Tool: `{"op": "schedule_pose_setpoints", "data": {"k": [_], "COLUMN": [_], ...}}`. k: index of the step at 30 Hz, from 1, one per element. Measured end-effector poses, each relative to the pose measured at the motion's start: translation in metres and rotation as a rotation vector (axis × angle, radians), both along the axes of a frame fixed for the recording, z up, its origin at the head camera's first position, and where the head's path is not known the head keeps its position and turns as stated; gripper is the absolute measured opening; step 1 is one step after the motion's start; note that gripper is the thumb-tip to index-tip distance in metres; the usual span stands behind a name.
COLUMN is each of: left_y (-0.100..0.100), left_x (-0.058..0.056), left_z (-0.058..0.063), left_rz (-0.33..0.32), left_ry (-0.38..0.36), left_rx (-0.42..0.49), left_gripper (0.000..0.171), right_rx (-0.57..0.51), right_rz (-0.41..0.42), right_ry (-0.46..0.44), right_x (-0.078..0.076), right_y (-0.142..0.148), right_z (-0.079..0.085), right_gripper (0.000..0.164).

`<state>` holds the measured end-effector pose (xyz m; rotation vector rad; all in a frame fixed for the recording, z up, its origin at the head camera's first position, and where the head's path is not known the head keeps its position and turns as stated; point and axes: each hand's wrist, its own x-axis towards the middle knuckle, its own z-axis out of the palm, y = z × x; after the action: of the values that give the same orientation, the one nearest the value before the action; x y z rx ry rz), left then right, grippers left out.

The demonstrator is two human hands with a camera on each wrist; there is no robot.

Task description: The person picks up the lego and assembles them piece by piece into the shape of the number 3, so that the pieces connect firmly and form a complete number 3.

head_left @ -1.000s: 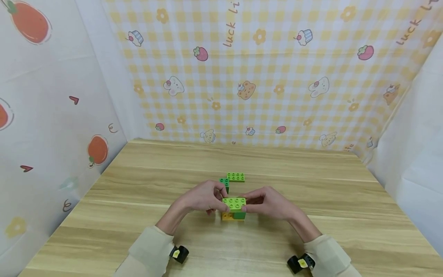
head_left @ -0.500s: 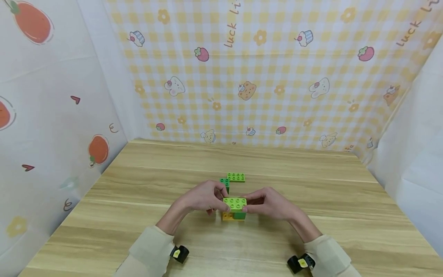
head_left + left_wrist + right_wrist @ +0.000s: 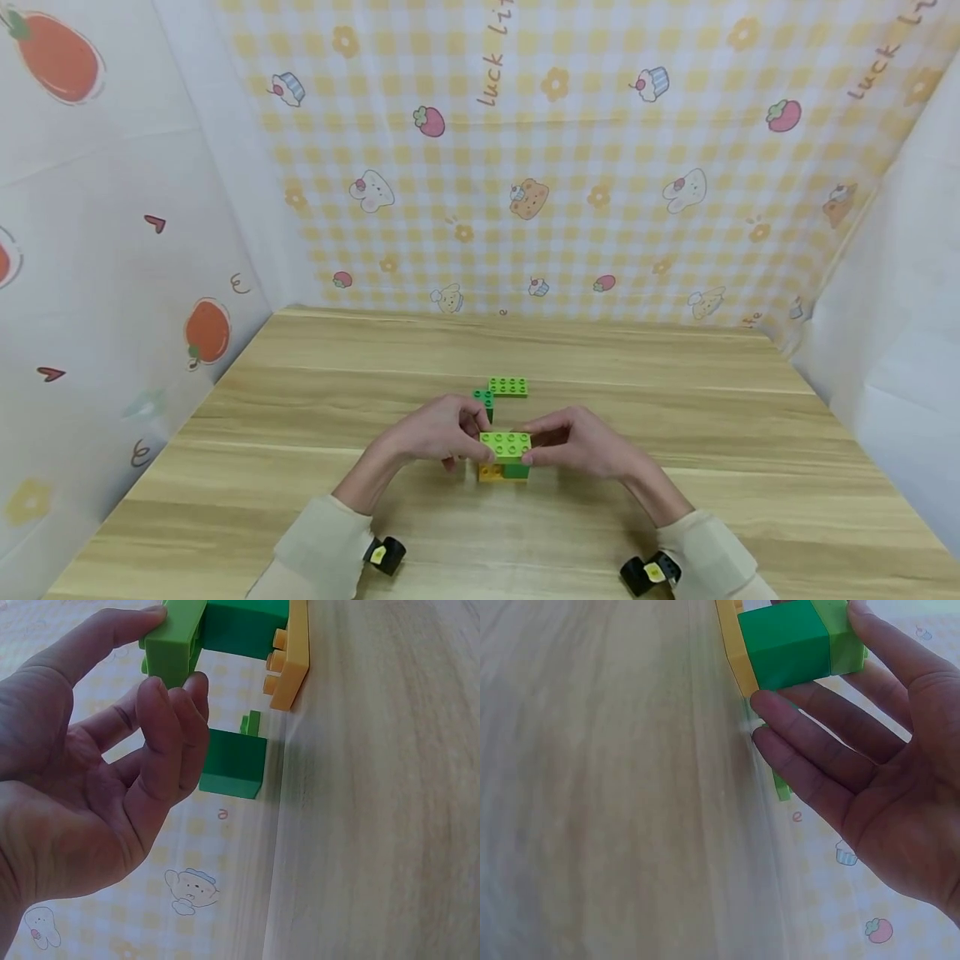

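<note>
A light green toy brick (image 3: 506,446) lies across the top of a dark green block (image 3: 786,645), which stands on the right part of a yellow-orange studded plate (image 3: 491,472). On the left, the light green brick overhangs the plate's bare studs with a gap below. My left hand (image 3: 442,432) pinches the brick's left end between thumb and fingers. At its right end, my right hand (image 3: 581,442) pinches it the same way, its lower fingers spread beside the dark green block in the right wrist view.
Just behind the hands, a second dark green block (image 3: 484,403) stands on the wooden table (image 3: 660,375). Beyond it lies another light green studded brick (image 3: 508,387). A patterned cloth (image 3: 570,167) hangs along the table's back edge.
The head view has shifted slightly. Both hands keep their pinch on the light green brick, and the stack shows no clear movement.
</note>
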<state>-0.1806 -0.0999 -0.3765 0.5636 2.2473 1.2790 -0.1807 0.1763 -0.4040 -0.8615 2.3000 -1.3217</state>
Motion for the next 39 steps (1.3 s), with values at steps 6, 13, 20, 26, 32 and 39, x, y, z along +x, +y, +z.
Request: {"op": "schedule_pose_setpoints", "data": {"k": [6, 13, 20, 26, 32, 39], "left_y": [-0.001, -0.0026, -0.0028, -0.0019, -0.0017, -0.0074], "left_x": [-0.0007, -0.0005, 0.001, -0.0005, -0.0012, -0.0027], "left_z": [-0.0007, 0.0012, 0.0032, 0.0029, 0.0031, 0.0056], "left_rz": [-0.01, -0.021, -0.033, -0.048, -0.052, -0.017], "left_ry": [-0.009, -0.001, 0.009, 0.019, 0.028, 0.037], "left_rx": [0.003, -0.011, -0.016, -0.012, -0.018, -0.006], "left_gripper": [0.023, 0.023, 0.025, 0.025, 0.025, 0.028], "right_rx": [0.017, 0.039, 0.019, 0.008, 0.001, -0.001], "right_rz": [-0.02, -0.018, 0.003, -0.022, -0.062, -0.078], "right_ry": [0.003, 0.031, 0.033, 0.029, 0.017, 0.019], "right_x": [0.0001, -0.0003, 0.0006, 0.002, 0.0041, 0.0046], "right_y": [0.0002, 0.0, -0.0005, -0.0002, -0.0004, -0.0006], "right_z": [0.001, 0.0013, 0.0018, 0.0019, 0.0011, 0.0006], "right_gripper": [0.04, 0.041, 0.04, 0.04, 0.038, 0.038]}}
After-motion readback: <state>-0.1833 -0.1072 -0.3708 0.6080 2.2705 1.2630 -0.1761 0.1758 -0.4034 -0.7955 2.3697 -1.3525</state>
